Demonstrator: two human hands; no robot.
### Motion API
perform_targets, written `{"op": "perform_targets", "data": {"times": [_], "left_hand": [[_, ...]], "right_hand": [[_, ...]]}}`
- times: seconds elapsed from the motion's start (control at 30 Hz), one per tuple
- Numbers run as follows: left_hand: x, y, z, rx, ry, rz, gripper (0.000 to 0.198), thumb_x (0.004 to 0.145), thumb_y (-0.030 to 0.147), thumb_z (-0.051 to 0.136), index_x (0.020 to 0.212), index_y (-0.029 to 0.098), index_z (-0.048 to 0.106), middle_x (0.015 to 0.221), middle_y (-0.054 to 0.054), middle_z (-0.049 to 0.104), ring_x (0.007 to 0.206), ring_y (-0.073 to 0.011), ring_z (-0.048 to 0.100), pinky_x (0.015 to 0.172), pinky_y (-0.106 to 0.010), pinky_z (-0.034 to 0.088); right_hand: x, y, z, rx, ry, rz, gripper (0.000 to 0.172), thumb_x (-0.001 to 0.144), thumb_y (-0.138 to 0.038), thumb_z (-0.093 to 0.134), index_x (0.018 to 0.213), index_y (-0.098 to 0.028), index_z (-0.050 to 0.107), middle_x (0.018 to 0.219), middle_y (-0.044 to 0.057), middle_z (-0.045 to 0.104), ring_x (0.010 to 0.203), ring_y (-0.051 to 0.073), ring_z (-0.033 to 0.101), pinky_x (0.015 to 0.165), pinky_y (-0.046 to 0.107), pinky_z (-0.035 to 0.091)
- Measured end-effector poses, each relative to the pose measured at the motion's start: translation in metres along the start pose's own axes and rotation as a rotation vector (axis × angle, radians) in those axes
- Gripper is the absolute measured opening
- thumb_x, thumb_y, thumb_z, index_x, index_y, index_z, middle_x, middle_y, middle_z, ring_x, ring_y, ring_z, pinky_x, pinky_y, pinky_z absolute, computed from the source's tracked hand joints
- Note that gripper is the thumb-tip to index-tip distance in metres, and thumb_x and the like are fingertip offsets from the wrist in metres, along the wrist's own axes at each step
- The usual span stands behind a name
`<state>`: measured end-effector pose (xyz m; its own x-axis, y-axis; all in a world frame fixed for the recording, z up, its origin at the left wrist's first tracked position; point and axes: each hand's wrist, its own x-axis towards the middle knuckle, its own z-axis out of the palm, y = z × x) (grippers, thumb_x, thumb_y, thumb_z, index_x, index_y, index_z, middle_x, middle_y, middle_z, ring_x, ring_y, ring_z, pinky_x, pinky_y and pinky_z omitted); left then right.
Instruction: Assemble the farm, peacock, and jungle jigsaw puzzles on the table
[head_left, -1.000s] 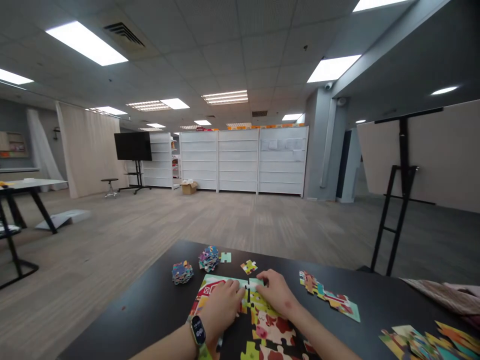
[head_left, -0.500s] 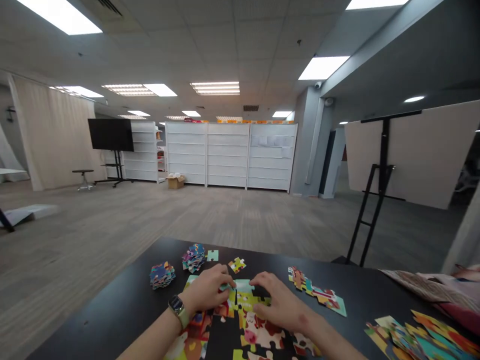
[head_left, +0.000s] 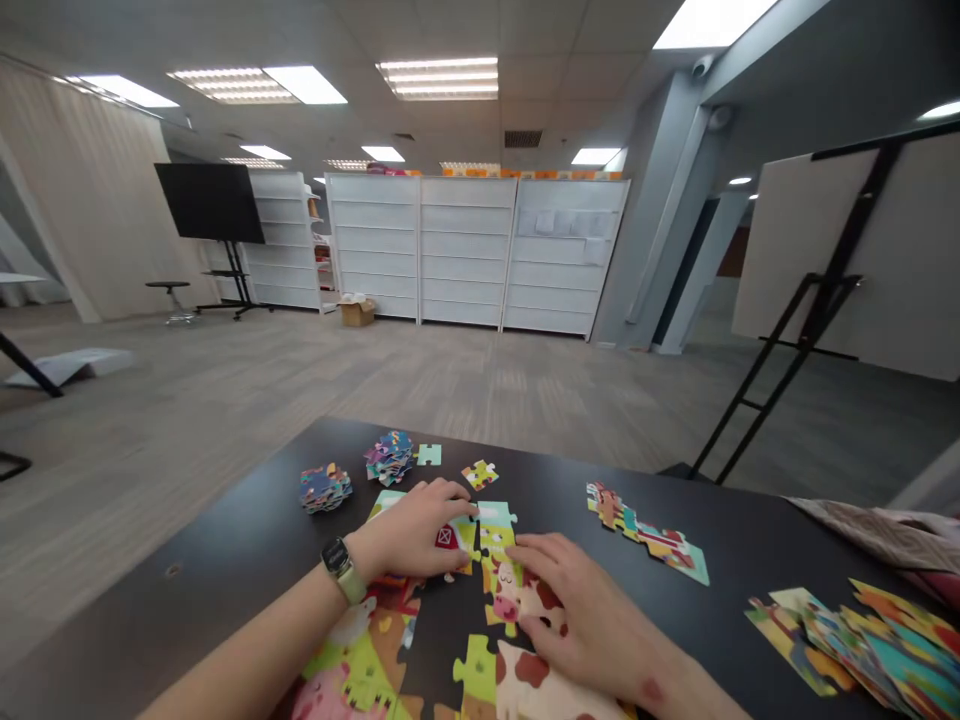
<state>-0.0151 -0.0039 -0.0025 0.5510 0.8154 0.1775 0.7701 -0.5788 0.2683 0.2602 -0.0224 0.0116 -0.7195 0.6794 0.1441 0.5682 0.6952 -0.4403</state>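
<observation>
A jigsaw of a farm scene point(head_left: 450, 640) lies part-built on the black table point(head_left: 247, 520), with gaps showing between its pieces. My left hand point(head_left: 409, 530), a smartwatch point(head_left: 339, 570) on its wrist, rests flat on the pieces beside a red barn piece point(head_left: 448, 537). My right hand point(head_left: 577, 610) lies with spread fingers on a cow-patterned piece point(head_left: 529, 600). Neither hand visibly grips anything. Two small stacks of mixed pieces point(head_left: 327, 488) point(head_left: 390, 457) and two loose pieces point(head_left: 429, 454) point(head_left: 480, 474) sit beyond my hands.
A row of joined pieces point(head_left: 645, 535) lies right of the jigsaw, and a fanned heap of pieces point(head_left: 847, 640) fills the right corner. A patterned cloth point(head_left: 877, 530) lies at the table's right edge. Carpet stretches beyond the table's far edge to white shelving point(head_left: 465, 250).
My left hand has slid left, uncovering the red barn piece. My right hand has moved toward me onto the cow piece. The view has tilted and dropped further onto the table.
</observation>
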Motion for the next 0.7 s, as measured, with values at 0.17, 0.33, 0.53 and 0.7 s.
{"op": "perform_targets", "data": {"times": [0.17,0.33,0.53,0.7], "left_hand": [[-0.001,-0.001,0.001,-0.005,-0.008,-0.003,0.059,0.082,0.045,0.075,0.136,0.028,0.056,0.135,-0.007,0.056,0.121,-0.0313,0.054,0.105,-0.044,0.042],[-0.002,0.001,-0.001,-0.009,-0.019,0.017,0.054,0.084,0.046,0.073,0.134,0.032,0.057,0.139,-0.006,0.053,0.125,-0.0323,0.052,0.108,-0.047,0.038],[-0.001,0.004,-0.003,-0.007,-0.023,0.008,0.056,0.082,0.046,0.073,0.134,0.031,0.059,0.137,-0.007,0.055,0.123,-0.0328,0.052,0.106,-0.047,0.039],[-0.002,0.005,-0.001,-0.005,-0.017,0.009,0.060,0.080,0.046,0.076,0.135,0.031,0.058,0.137,-0.007,0.055,0.123,-0.0328,0.052,0.107,-0.048,0.039]], "right_hand": [[-0.003,-0.001,0.002,-0.062,0.005,-0.052,0.043,0.087,-0.012,0.049,0.125,-0.024,0.065,0.134,0.010,0.061,0.120,0.027,0.057,0.102,0.045,0.046],[-0.002,0.000,-0.005,0.008,-0.008,-0.030,0.031,0.083,-0.021,0.063,0.114,-0.020,0.069,0.123,0.011,0.066,0.114,0.028,0.059,0.099,0.043,0.048],[-0.001,0.001,-0.002,0.021,0.035,-0.058,0.028,0.081,-0.013,0.060,0.107,-0.020,0.069,0.106,0.008,0.070,0.102,0.024,0.061,0.091,0.036,0.051],[0.001,0.004,0.005,-0.130,0.056,-0.155,0.020,0.084,-0.015,0.059,0.100,-0.020,0.070,0.098,0.007,0.071,0.095,0.024,0.062,0.087,0.036,0.050]]}}
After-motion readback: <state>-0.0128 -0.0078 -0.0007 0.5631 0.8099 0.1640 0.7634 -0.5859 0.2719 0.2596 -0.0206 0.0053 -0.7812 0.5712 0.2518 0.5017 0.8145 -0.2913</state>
